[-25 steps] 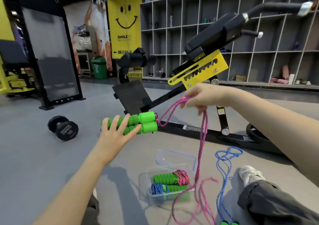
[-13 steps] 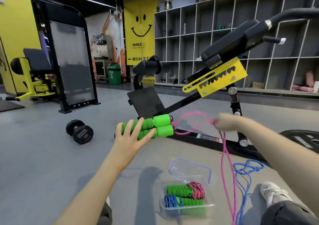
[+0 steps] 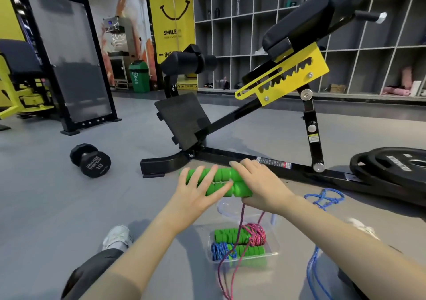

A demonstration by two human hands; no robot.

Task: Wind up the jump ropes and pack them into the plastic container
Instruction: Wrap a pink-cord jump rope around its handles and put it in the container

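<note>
Since a moment ago, the right hand (image 3: 260,184) has come in from its raised pull and now sits over the end of the green foam handles (image 3: 221,182), its grip curled on them where the pink rope (image 3: 239,249) leaves. Beside it, the left hand (image 3: 196,193) lies against the paired handles with fingers spread, its grip loose, apparently steadying them side by side so the rope can be wrapped round. Slack pink rope hangs down across the clear plastic container (image 3: 274,251) on the floor, which already holds two wound ropes. Nearby, a blue rope (image 3: 322,198) lies loose on the floor to the right, unwound. Behind stand a black exercise frame (image 3: 253,159), a dumbbell (image 3: 91,160) and weight plates (image 3: 391,166), all well clear of the hands.
</note>
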